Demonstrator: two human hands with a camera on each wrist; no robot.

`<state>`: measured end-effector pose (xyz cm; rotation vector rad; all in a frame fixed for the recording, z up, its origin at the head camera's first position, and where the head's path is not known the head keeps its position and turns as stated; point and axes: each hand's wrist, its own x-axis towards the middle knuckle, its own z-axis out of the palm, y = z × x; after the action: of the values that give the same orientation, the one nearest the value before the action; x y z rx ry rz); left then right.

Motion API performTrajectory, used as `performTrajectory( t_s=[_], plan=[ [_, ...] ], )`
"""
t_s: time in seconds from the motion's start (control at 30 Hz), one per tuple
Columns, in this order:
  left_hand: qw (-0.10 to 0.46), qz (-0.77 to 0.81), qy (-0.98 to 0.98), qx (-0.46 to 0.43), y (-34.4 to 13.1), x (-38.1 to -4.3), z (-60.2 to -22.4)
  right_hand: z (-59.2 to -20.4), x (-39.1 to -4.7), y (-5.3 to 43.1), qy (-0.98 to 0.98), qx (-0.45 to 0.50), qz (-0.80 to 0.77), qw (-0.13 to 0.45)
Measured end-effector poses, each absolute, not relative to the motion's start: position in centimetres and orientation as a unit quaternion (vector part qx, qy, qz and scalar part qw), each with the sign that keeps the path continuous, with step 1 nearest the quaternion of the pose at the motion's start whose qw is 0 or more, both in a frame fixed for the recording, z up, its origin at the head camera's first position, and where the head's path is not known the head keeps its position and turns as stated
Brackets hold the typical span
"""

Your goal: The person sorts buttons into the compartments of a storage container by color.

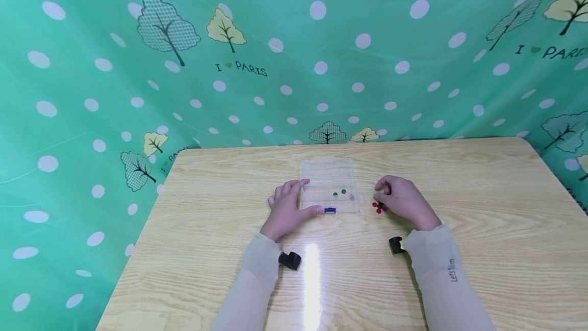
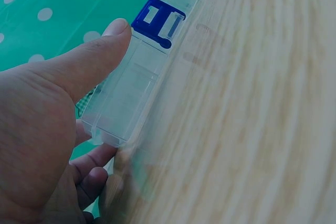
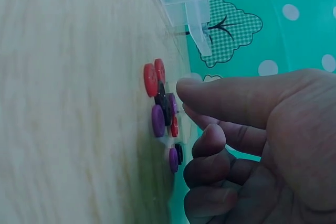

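Note:
A clear plastic compartment box lies on the table with its see-through lid raised at the back and a blue latch at its front. Several green buttons sit in its right-hand compartments. My left hand holds the box at its left end, thumb along the front beside the latch, fingers around the side. Just right of the box, my right hand hovers over a small pile of red buttons, purple buttons and black buttons. Its thumb and index finger stand apart, with nothing visible between them.
The wooden table extends on both sides of the hands. Behind it hangs a green curtain with white dots and printed trees. A black wrist camera sits by the left sleeve, another black camera by the right.

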<state>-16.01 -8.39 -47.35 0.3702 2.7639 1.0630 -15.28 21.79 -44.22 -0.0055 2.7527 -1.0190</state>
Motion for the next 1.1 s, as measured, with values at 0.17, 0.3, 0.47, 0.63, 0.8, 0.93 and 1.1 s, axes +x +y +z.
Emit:
performTrajectory(
  t_s=[0.17, 0.3, 0.47, 0.63, 0.8, 0.93, 1.1],
  plan=[
    [0.078, 0.354, 0.924, 0.123, -8.37, -16.07, -47.39, -44.33, -15.34, 21.71, 0.933, -0.002, -0.344, 0.107],
    [0.078, 0.352, 0.925, 0.123, -8.37, -16.09, -47.43, -44.39, -15.39, 21.73, 0.934, -0.005, -0.342, 0.106],
    [0.077, 0.353, 0.924, 0.123, -8.37, -16.09, -47.44, -44.36, -15.40, 21.71, 0.934, -0.002, -0.341, 0.110],
    [0.076, 0.352, 0.925, 0.123, -8.37, -16.05, -47.47, -44.29, -15.40, 21.68, 0.932, 0.005, -0.343, 0.119],
    [0.075, 0.353, 0.924, 0.124, -8.34, -16.06, -47.50, -44.33, -15.42, 21.65, 0.930, 0.009, -0.345, 0.125],
    [0.074, 0.356, 0.923, 0.125, -8.34, -16.09, -47.52, -44.41, -15.45, 21.63, 0.931, 0.012, -0.341, 0.128],
    [0.074, 0.354, 0.924, 0.122, -8.40, -16.09, -47.51, -44.50, -15.52, 21.67, 0.932, 0.006, -0.340, 0.126]
  ],
)
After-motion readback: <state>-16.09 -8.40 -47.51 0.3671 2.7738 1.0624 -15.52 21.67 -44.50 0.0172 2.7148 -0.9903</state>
